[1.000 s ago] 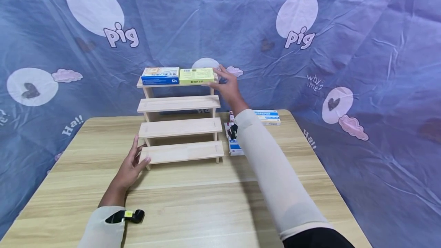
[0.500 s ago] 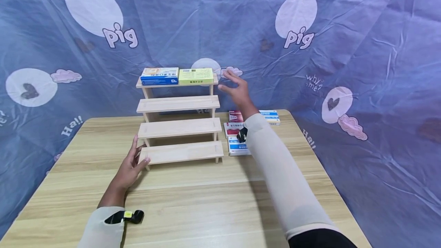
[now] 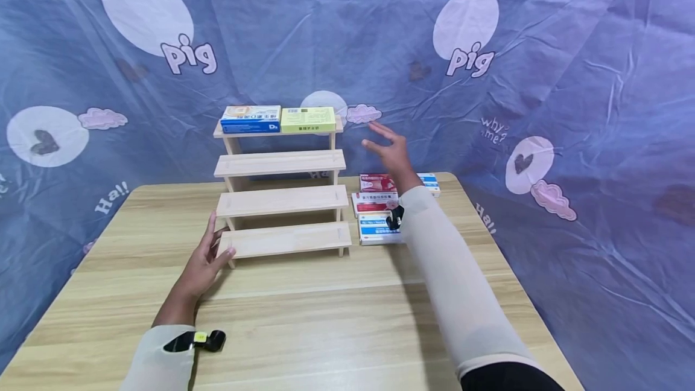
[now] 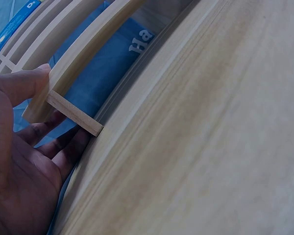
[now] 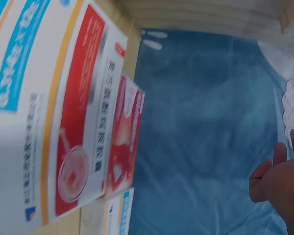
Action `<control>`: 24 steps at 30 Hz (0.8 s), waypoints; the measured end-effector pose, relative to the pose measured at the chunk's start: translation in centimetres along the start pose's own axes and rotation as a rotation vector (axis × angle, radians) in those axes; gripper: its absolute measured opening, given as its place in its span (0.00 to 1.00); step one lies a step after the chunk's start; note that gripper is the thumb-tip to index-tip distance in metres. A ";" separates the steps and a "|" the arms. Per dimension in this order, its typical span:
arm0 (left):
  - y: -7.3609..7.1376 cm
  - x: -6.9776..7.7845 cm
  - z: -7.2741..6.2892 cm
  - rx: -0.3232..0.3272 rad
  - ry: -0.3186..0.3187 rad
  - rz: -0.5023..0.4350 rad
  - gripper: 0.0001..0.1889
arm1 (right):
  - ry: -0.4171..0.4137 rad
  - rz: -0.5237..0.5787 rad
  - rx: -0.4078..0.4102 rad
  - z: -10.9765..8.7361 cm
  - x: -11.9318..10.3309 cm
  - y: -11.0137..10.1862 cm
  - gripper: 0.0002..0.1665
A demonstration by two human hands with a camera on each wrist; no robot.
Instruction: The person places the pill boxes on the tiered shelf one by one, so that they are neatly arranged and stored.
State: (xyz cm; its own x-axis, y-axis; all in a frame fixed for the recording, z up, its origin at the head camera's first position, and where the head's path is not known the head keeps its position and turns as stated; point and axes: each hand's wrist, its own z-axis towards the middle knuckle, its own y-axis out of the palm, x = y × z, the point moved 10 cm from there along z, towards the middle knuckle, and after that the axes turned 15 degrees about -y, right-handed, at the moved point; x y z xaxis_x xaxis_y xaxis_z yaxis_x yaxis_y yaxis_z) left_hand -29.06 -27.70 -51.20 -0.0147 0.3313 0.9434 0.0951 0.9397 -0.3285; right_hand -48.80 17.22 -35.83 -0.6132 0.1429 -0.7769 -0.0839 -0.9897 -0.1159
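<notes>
A four-step wooden display rack [image 3: 282, 201] stands on the table. The left hand [image 3: 201, 267] grips the left end of its lowest step; in the left wrist view the thumb [image 4: 32, 83] lies over the board and the other fingers reach beneath. On the top step, a blue-and-white medicine box [image 3: 251, 122] and a yellow-green box [image 3: 308, 119] lie side by side. The right hand [image 3: 395, 152] hovers in the air right of the rack, fingers spread and holding nothing. Its wrist is over several medicine boxes.
Right of the rack lie a blue-and-white box [image 3: 374, 233], a red-and-white box [image 3: 371, 204], a red box [image 3: 376, 182] and another blue-and-white one [image 3: 430, 181], partly behind the arm. A blue printed cloth [image 3: 336, 29] hangs behind the wooden table [image 3: 304, 330].
The right hand has left the yellow-green box on the top step and moved right and slightly down, uncovering more of the boxes below. The left hand keeps its hold on the rack.
</notes>
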 end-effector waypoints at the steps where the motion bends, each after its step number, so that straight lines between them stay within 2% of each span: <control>1: 0.0 0.0 0.0 0.000 0.002 -0.001 0.54 | 0.019 0.000 0.000 -0.1 0.3 -0.3 0.33; 8: 0.0 0.0 -0.1 0.003 -0.001 -0.010 0.54 | 0.131 -0.037 -0.016 -1.4 1.9 -2.7 0.34; 15: -0.1 0.0 0.0 0.004 -0.015 -0.008 0.54 | 0.192 -0.043 0.003 -2.6 3.0 -5.1 0.34; 24: -0.1 0.1 -0.1 0.011 -0.012 0.004 0.54 | 0.282 -0.109 0.005 -4.1 4.8 -7.8 0.36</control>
State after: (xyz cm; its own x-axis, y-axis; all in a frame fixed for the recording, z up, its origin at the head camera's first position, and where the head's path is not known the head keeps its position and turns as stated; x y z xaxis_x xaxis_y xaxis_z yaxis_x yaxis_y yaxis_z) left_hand -29.00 -27.77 -51.11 -0.0264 0.3364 0.9413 0.0844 0.9391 -0.3332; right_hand -47.86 25.62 -41.18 -0.3577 0.2436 -0.9015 -0.1412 -0.9684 -0.2056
